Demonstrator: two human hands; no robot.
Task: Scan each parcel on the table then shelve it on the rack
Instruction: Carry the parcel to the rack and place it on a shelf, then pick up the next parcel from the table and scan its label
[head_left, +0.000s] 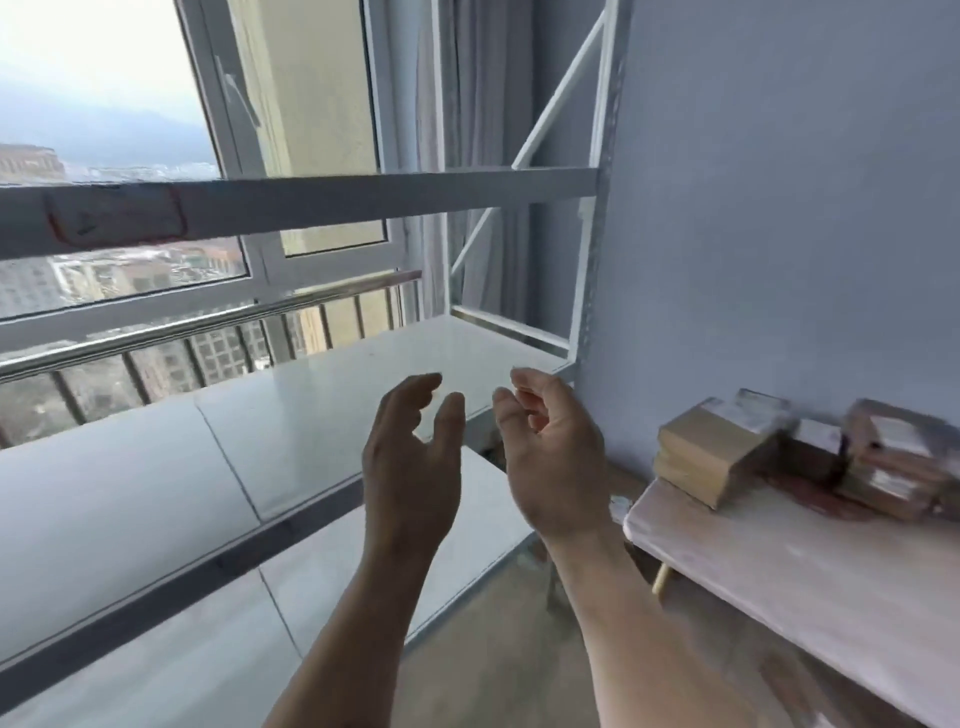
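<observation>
Grey-blue wall (779, 208) on your right, a big window (130, 130) with a railing (208, 317) and city blocks beyond on your left, and between them stands the white metal rack (592, 260), running along under the window. Its middle shelf board (337, 415) is a pale, glossy panel right in front of you, and a lower shelf (337, 582) shows beneath it. An upper beam of the rack crosses your view, carrying a red-outlined label (114, 215) too blurred to read.

Both of your hands are up in the air over the near edge of that middle shelf, holding nothing. Your left hand (410, 462) has its fingers loosely extended, thumb apart, palm turned toward the right. Your right hand (556, 457) is just beside it, not touching, fingers gently curled in over the palm, relaxed and gripping nothing.

Off to your right sits the light wooden table (805, 587), close against the wall. The parcels (800, 447) are piled at its far end: a tan cardboard stack (711, 457) nearest the rack, then darker, browner packages (893, 467) with pale labels on them beside it, their details blurred. They are well apart from both hands.
</observation>
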